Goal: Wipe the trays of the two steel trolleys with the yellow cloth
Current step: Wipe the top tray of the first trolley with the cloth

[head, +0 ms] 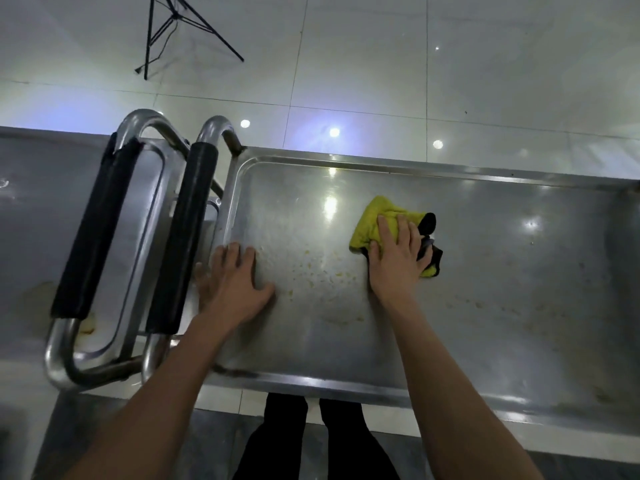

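The yellow cloth (pixel 377 225) is seen bunched into a loose wad on the top tray (pixel 485 271) of the right-hand steel trolley, roughly at the tray's middle, with a black edging showing at its right side. It is pressed flat against the steel by the right hand (pixel 398 258), whose fingers (pixel 386 230) are laid nearly straight over the wad, only the thumb being tucked at its lower left edge; nothing is pinched. The left hand (pixel 235 282) is spread open on the tray's left end, just beside the raised rim, apparently as a brace, and holds nothing. The cloth is judged light, soft and easily crumpled, so it is best controlled from above by a broad palm rather than by a corner, which would let it trail and unfold. The steel looks smooth and glossy, so the wad may be expected to slide freely under light pressure. Pale yellowish specks (pixel 322 271) are scattered between the two hands and further smears lie toward the right. A second trolley tray (pixel 31 202) stands to the left, behind two black-sleeved handles (pixel 180 237).
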